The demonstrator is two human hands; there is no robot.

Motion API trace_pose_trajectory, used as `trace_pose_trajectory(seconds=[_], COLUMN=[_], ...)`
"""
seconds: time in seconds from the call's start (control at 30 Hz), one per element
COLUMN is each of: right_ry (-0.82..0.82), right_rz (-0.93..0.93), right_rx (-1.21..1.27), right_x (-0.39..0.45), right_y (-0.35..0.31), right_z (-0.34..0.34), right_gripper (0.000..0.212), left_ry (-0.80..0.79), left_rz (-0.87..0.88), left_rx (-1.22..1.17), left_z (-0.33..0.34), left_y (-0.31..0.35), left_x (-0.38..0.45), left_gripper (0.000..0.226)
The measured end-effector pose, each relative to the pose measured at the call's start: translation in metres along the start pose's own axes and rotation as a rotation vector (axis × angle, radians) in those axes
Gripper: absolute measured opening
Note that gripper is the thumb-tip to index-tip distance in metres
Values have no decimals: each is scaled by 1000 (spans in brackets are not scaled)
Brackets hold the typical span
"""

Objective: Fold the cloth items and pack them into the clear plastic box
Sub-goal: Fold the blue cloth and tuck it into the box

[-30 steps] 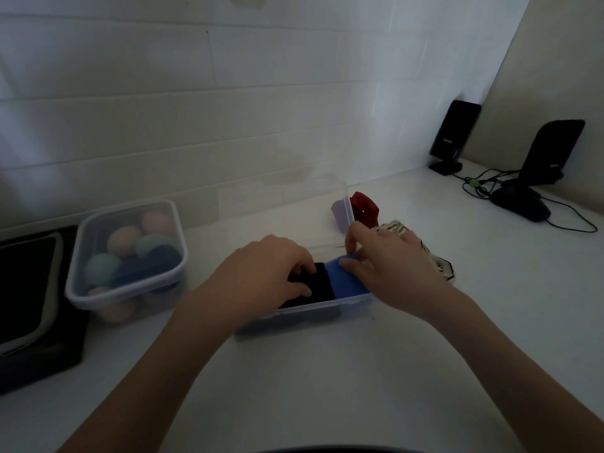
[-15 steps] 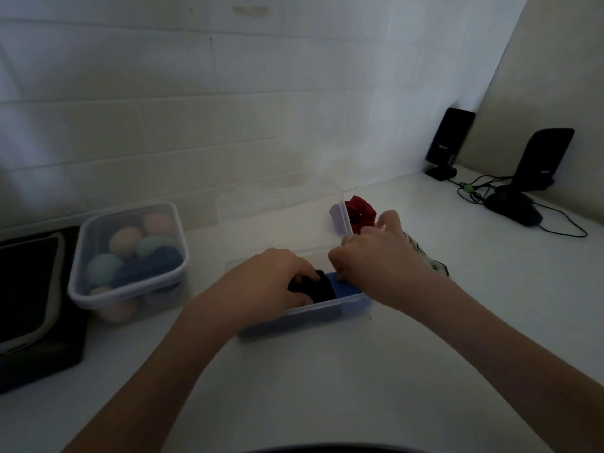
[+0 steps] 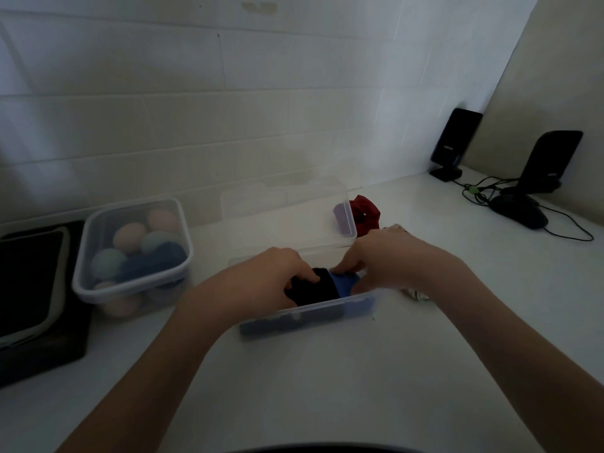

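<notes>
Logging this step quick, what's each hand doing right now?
Left hand: fingers pressing the folded black cloth.
Right hand: fingers on the folded blue cloth.

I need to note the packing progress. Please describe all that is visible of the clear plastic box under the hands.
The clear plastic box is a shallow, translucent rectangle on the white counter, open on top. Its hinged lid stands up behind. Inside lie a black cloth and, to its right, a blue cloth. The left hand presses on the black cloth; the right hand reaches in at the blue one.
</notes>
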State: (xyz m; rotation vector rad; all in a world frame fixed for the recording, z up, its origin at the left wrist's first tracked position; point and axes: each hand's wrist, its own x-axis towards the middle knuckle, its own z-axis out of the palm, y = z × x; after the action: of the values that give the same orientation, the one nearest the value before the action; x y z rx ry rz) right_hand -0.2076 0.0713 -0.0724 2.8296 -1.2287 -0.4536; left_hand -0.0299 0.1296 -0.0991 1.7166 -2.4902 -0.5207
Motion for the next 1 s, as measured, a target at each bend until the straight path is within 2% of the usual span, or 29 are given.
trace_pose_trajectory(seconds=[0.17,0.33,0.5,0.67,0.77,0.93,1.0], right_ry=[-10,30,85,232,318,299,240], right_rz=[-8,109,144,156,89,1,-25], right_rx=[-86,131,321,352,437,464,420], right_x=[2,-1,-13,-21,-19,-12,-9], right_y=[-7,-1,6,6,2,-7,-10], right_z=[0,6,4,-5,-6,-4,-3], right_gripper=[45,44,46,35,27,25,30], left_ry=[-45,-53,91,145,135,75,33], left_rz=[-2,-5,-25,-37,-57,-95,-116], left_rx=[44,-121,-308,-263,-169,-58,-35], left_z=[5,-8,-32,-39,-38,-32,-28], left_y=[-4,-9,-21,-26,-24,-18,-15], left_x=[8,-6,-26,-36,-36,-30,-27], left_gripper=[51,53,59,59,56,56,57])
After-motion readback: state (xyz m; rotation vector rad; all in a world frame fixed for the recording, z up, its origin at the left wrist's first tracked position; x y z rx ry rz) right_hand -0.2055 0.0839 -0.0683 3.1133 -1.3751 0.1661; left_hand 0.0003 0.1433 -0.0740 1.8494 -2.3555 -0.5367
